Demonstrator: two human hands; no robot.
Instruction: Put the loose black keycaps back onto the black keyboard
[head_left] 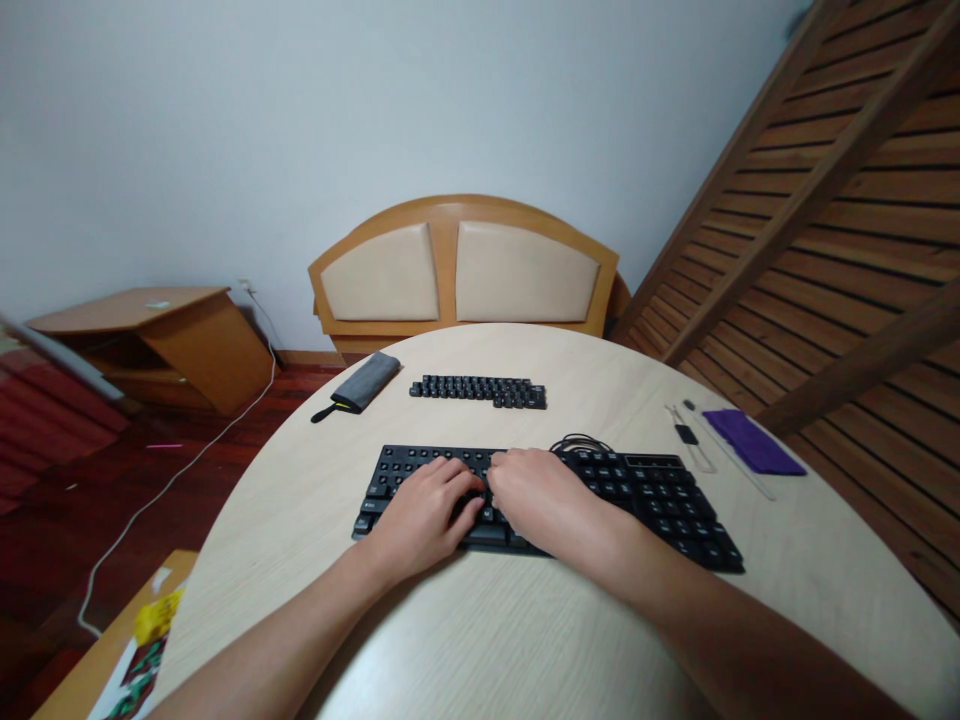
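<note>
A black keyboard [517, 540] lies on the pale round table, with bare spots among the upper-left keys. My left hand [427, 505] rests over its left half. The thumb and index finger of that hand bend toward each other near the middle keys, almost touching my right hand. Curled fingers of my right hand [536, 490] press down at the same place, their tips partly out of sight. Whatever lies between the fingertips of either hand is too small or hidden to make out. Behind the keyboard, loose black keycaps [480, 388] stand in neat rows.
A grey pouch [367, 382] lies at the far left of the table [480, 640]. On the right are a purple cloth pouch [756, 442], a thin pale stick [739, 462] and a wire tool with a black grip [686, 434]. A coiled black cable [581, 442] sits behind the keyboard.
</note>
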